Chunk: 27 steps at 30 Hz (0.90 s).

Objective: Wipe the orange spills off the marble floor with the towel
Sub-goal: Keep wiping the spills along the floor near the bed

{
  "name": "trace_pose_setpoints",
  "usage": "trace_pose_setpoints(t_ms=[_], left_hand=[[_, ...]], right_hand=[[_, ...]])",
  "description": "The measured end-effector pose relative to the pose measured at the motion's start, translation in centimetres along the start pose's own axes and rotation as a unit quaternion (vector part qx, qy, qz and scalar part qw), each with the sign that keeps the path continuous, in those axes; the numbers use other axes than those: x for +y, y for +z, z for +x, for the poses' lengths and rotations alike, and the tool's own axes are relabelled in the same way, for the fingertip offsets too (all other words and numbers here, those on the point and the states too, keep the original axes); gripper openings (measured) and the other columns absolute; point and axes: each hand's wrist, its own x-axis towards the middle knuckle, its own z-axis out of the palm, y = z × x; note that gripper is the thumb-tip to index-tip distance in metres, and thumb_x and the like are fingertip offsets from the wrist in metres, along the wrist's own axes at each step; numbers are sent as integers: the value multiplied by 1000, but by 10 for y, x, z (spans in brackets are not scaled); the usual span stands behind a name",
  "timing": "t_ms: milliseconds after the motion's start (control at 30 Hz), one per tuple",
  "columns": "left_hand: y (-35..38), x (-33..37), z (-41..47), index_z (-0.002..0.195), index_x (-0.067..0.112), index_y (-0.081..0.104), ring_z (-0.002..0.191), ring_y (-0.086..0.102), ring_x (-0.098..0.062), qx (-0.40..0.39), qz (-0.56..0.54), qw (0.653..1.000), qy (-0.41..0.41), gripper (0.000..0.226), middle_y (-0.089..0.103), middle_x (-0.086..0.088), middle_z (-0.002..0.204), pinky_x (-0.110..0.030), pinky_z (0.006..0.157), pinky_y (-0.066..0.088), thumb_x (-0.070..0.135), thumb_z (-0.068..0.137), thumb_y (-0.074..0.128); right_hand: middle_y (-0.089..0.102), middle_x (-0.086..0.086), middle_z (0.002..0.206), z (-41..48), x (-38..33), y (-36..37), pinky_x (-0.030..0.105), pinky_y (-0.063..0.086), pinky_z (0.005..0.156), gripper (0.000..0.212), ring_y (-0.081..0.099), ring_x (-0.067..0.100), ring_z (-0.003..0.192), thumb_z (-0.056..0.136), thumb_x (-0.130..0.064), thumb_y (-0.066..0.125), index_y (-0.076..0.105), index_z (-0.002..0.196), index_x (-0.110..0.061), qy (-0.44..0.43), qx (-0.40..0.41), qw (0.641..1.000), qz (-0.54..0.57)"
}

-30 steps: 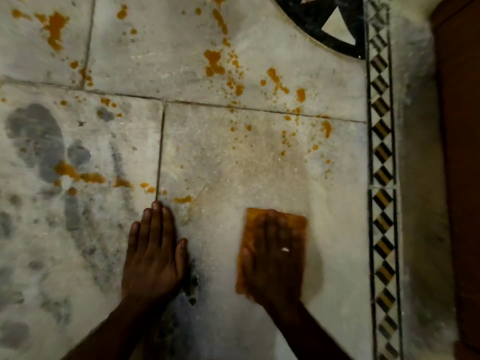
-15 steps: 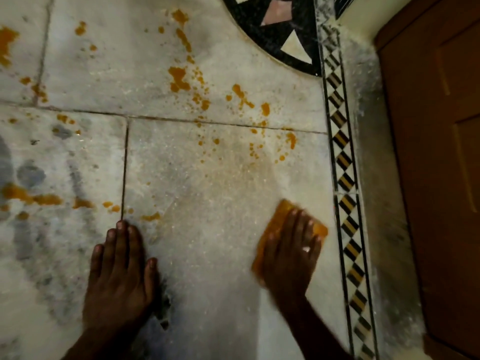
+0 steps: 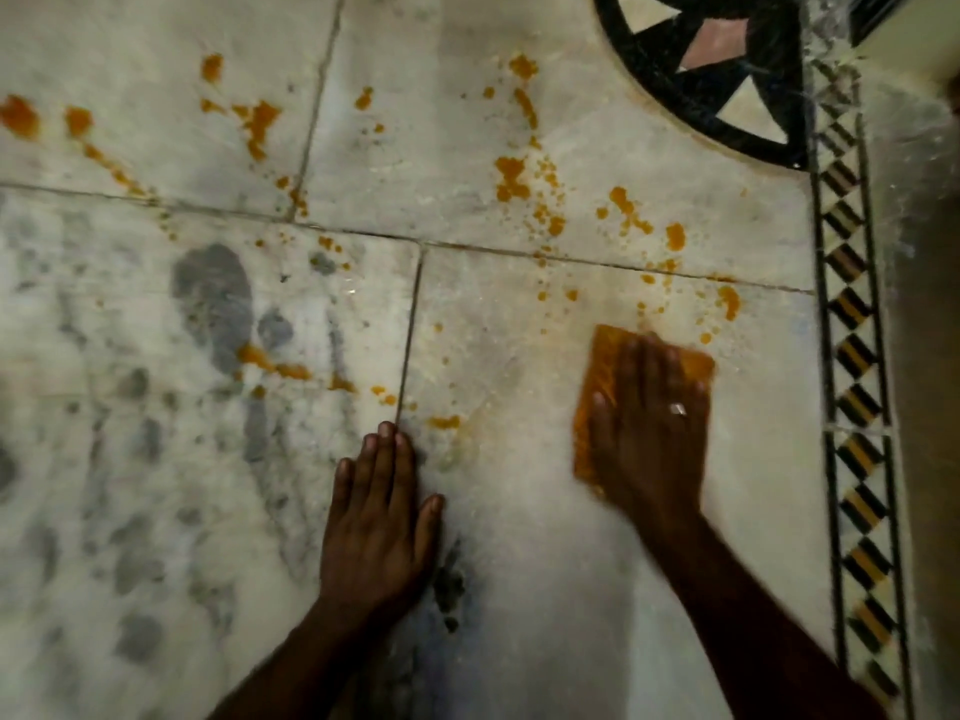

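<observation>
Right hand (image 3: 649,433) on towel (image 3: 597,356), spills (image 3: 511,179) beyond

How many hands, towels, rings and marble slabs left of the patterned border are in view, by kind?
Hands: 2, left hand flat on marble, right hand pressing the towel.
Towels: 1.
Ring: 1, on the right hand.
Marble slabs: 4, upper left, upper right, lower left, lower right.
Total: 8.
</observation>
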Motion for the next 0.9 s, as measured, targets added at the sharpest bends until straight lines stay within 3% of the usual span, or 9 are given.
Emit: trace_pose_setpoints(t_ms=[67,167,267,333,500,633,700,800,900], left_hand=[[-3,-12,3,154,3,30,152,24,-27,-5,10,1000,-18,66,26,-15,163,-43,126,10,44,102,28],[-4,-25,4,154,4,30,152,25,-29,-16,19,1000,-2,65,25,-15,163,-43,125,10,44,103,25],[-4,-25,3,155,3,29,152,23,-29,-7,18,999,-28,64,25,-17,163,-45,125,13,41,103,27],[-4,-27,1,155,4,29,153,22,-28,-7,25,999,-42,64,25,-16,164,-46,124,15,42,103,28],[-8,-52,-4,157,7,23,154,16,-23,-22,29,997,-65,68,19,-12,166,-46,125,15,47,103,26],[-8,-65,-5,157,6,22,155,16,-24,-12,20,997,-74,68,18,-12,166,-47,124,18,47,103,27],[-10,-68,-5,158,6,20,155,14,-25,-3,9,994,-112,71,16,-13,167,-45,125,15,49,102,30],[-12,-78,-5,159,6,15,156,11,-25,-9,8,991,-132,75,12,-12,167,-45,126,11,53,101,28],[-17,-105,-2,159,8,11,156,8,-25,-11,16,985,-173,77,9,-11,168,-46,126,9,56,101,23]], right_hand=[[17,18,168,-46,-11,3,60,20,121,66,24,38,153,106,-43,18,14,161,-7,17,3,1000,-19],[25,23,164,-103,-55,4,64,23,119,66,31,44,149,105,-40,20,26,157,-1,-103,-23,994,-11],[26,15,165,-82,-104,1,61,22,121,68,29,38,151,102,-45,34,29,158,-8,-237,-23,971,28],[26,13,166,-39,-127,-1,59,20,122,69,27,35,152,101,-47,37,27,160,-12,-279,-11,960,32],[17,10,169,51,-120,-10,55,10,125,70,19,32,155,102,-50,28,15,162,-17,-246,-20,969,1],[12,13,170,17,-92,-7,57,13,124,70,15,33,156,104,-47,25,9,163,-13,-121,-12,993,5],[15,19,168,-26,-96,-4,61,16,122,69,18,38,154,104,-43,27,13,161,-7,-108,-14,994,-6],[19,23,166,-69,-131,0,64,17,122,69,20,43,153,103,-40,33,20,160,-3,-235,-22,972,-10],[19,16,167,-48,-183,0,62,19,122,68,18,38,154,104,-45,35,21,160,-9,-372,-21,927,32]])
